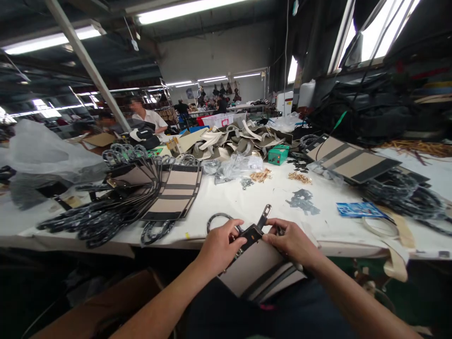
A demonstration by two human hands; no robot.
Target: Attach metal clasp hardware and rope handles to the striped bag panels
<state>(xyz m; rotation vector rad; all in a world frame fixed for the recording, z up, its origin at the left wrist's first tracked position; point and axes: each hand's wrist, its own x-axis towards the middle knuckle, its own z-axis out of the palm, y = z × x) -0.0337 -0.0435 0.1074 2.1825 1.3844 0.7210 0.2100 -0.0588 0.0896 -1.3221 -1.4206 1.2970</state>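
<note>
A beige panel [252,267] with dark stripes rests over my lap against the table's front edge. Along its upper edge runs a black band, from which a black strap [264,215] with a metal piece at its tip sticks up. My left hand [221,247] pinches the black band on its left side, beside a round dark handle [216,218]. On the right, my right hand [291,240] has its fingers closed on the band's corner near the strap. Small metal fittings show on the band below my left fingers.
Stacked striped panels [173,190] with wrapped handles lie at left, more panels [353,157] at right. Behind are a green box [278,154], gold-coloured pieces [260,175], a blue packet [359,209] and a scrap pile [233,141]. A person [148,115] sits beyond.
</note>
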